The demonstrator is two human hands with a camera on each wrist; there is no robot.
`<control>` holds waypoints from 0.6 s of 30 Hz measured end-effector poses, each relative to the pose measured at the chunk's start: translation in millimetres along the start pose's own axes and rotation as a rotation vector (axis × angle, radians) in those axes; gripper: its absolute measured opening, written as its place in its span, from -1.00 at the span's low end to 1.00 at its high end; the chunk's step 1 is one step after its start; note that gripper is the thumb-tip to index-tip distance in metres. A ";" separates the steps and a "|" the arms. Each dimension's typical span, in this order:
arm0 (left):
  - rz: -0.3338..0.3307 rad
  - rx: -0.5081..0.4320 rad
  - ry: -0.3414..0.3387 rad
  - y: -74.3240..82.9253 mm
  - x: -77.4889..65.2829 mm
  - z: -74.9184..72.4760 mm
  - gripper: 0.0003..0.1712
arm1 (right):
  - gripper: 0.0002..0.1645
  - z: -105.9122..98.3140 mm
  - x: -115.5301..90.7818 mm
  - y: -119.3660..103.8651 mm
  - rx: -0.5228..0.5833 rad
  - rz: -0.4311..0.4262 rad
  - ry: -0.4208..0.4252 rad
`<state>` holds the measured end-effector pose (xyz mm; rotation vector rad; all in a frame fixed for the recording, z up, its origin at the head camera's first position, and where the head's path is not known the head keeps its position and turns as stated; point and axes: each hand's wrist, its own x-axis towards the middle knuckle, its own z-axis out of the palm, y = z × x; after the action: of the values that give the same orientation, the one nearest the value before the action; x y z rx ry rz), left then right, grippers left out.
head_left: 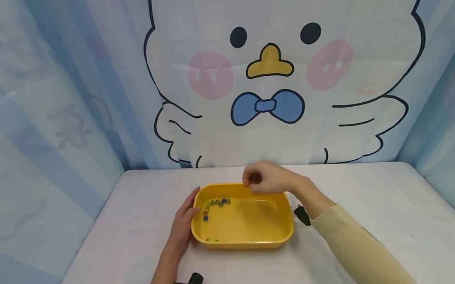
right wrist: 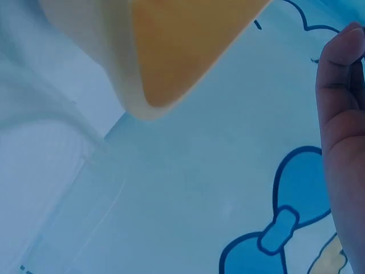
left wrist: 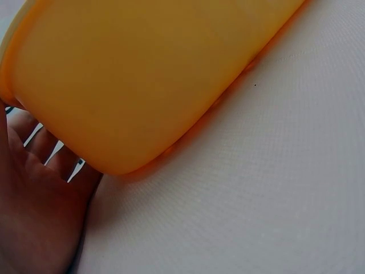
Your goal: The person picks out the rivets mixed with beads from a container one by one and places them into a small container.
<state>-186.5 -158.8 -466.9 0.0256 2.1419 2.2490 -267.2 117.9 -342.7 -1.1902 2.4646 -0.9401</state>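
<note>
A yellow plastic tray (head_left: 260, 221) sits on the white table. Inside it, several glass marbles (head_left: 217, 202), blue, greenish and amber, form a curved row along the far left corner; a few more show by the near wall. My left hand (head_left: 183, 223) holds the tray's left end, thumb at the rim and fingers along the outer wall; its palm and fingers (left wrist: 43, 142) show beside the tray corner in the left wrist view. Over the far rim hovers my right hand (head_left: 269, 177), fingers curled and thumb near the forefinger. Nothing is visible in its grasp.
Partly hidden by the right forearm, a clear plastic item (head_left: 293, 201) lies right of the tray, and its see-through edge (right wrist: 51, 116) blurs across the right wrist view. A printed curtain (head_left: 273, 139) with a cartoon bird stands behind the table (head_left: 369, 203).
</note>
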 end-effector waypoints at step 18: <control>-0.001 -0.012 0.008 1.0 0.1 0.8 -0.33 | -0.85 -17.6 -48.9 25.1 0.077 0.091 0.143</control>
<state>-186.6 -158.1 -465.9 0.0153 2.1323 2.2652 -259.7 174.9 -348.1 -1.0092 2.5428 -1.1188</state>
